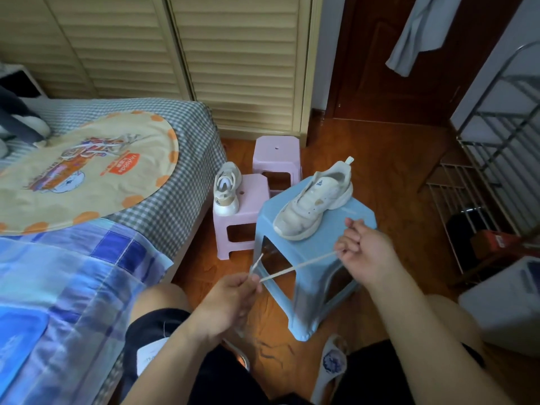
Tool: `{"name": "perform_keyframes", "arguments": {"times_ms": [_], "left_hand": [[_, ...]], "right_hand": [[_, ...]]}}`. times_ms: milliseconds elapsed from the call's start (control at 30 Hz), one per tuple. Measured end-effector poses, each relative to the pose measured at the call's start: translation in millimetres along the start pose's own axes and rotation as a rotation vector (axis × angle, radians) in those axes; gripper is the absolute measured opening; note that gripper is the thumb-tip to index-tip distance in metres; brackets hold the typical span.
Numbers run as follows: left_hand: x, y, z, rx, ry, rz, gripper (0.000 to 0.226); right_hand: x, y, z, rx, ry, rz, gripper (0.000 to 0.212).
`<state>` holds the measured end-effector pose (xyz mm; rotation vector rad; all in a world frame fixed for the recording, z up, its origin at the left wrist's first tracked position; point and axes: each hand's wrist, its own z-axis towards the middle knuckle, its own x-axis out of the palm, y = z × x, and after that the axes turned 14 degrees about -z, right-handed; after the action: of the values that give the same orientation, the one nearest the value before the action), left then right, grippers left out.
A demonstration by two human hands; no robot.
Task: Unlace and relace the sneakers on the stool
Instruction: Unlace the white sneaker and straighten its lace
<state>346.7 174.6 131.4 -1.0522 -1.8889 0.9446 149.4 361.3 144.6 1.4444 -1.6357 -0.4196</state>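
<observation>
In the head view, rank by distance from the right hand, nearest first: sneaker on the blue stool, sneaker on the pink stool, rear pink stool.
1. Sneaker on the blue stool, just above the right hand.
2. Sneaker on the pink stool, to the left.
3. Rear pink stool, by the wardrobe.

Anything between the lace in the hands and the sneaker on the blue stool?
Nothing visible. The lace stretches between the left hand and right hand, just in front of the sneaker on the blue stool; its top faces them unobstructed.
</observation>
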Motion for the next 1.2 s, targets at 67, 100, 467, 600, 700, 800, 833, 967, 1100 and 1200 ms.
{"name": "perform_keyframes", "arguments": {"times_ms": [67, 100, 467, 600, 700, 800, 833, 967, 1100, 1200], "left_hand": [[-2.6, 2.3, -2.9, -0.025, 0.017, 0.01, 0.03], [-1.9, 3.3, -4.1, -0.032, 0.029, 0.011, 0.031], [-21.9, 8.2, -4.0, -0.13, -0.129, 0.259, 0.035], [-12.1, 13.5, 4.5, -0.18, -0.154, 0.467, 0.032], [-2.2, 10.1, 10.9, -0.225, -0.125, 0.478, 0.032], [0.0, 0.6, 25.9, -0.167, -0.138, 0.597, 0.035], [-1.0, -2.4, 35.6, -0.105, -0.182, 0.625, 0.033], [10.4, -27.0, 77.0, 0.145, -0.275, 0.507, 0.032], [30.2, -42.9, 146.7, 0.303, -0.184, 0.497, 0.032], [40.7, -44.3, 196.0, 0.371, -0.118, 0.468, 0.031]], "right_hand": [[-6.1, 8.9, -3.7, -0.093, -0.041, -0.111, 0.027], [-6.5, 12.3, -6.2, -0.142, -0.048, -0.156, 0.026], [-19.8, 41.1, -9.1, -0.402, -0.085, -0.256, 0.027], [-19.6, 44.8, -7.2, -0.422, -0.146, -0.333, 0.028], [-18.8, 50.1, -5.1, -0.455, -0.209, -0.415, 0.029], [-13.4, 43.2, 6.2, -0.425, -0.141, -0.566, 0.034], [-11.5, 36.3, 14.3, -0.389, -0.125, -0.672, 0.032], [-2.2, -1.8, 55.0, -0.32, -0.072, -1.145, 0.014], [11.7, -32.0, 98.0, -0.403, -0.124, -1.061, 0.011], [20.3, -46.2, 129.1, -0.489, -0.218, -1.054, 0.016]]}}
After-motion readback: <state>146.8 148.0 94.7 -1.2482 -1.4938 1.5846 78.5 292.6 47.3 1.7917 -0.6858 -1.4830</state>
